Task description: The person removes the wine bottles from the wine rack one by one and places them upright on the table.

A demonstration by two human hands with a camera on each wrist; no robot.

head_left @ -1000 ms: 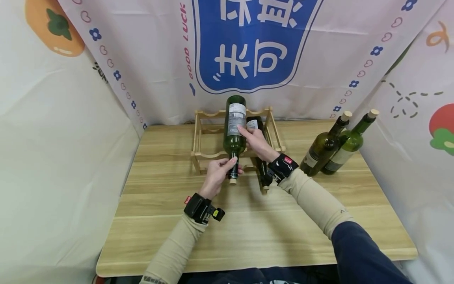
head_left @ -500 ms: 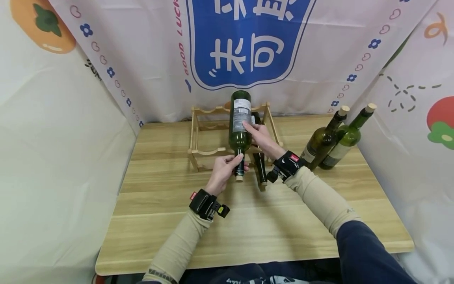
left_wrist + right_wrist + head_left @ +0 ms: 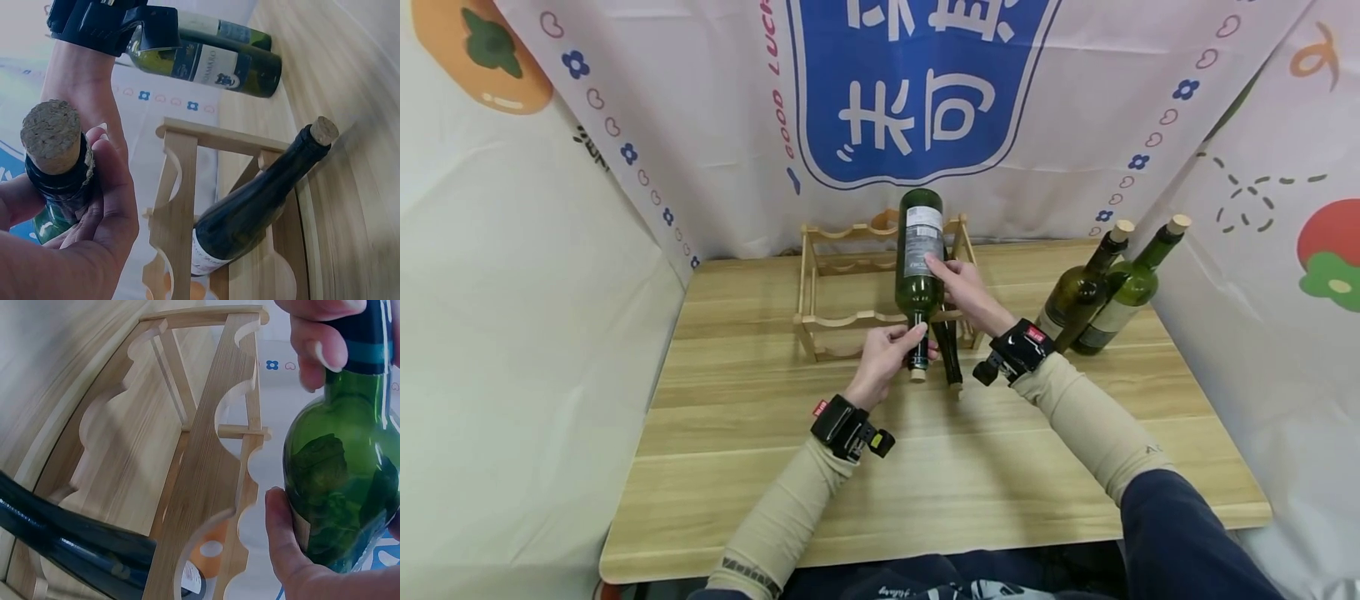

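A green corked wine bottle [image 3: 919, 250] is held over the wooden wine rack [image 3: 850, 319], its neck pointing toward the person. My left hand [image 3: 883, 360] grips the neck just behind the cork; in the left wrist view that cork [image 3: 51, 134] shows close up. My right hand [image 3: 966, 292] holds the bottle's body from the right, thumb on the label. In the right wrist view the green shoulder [image 3: 340, 462] sits between the two hands. A darker wine bottle [image 3: 250, 206] lies in the rack's lower level at the right, its neck sticking out the front.
Two corked wine bottles, one dark [image 3: 1078, 292] and one lighter green [image 3: 1127, 296], stand upright at the table's right. A printed cloth [image 3: 730, 167] hangs right behind the rack. The wooden table [image 3: 760, 483] reaches to the person's lap.
Both hands have shifted the held bottle to the right along the rack, so it now overlaps more of the lying bottle in the head view. The camera view has also shifted slightly.
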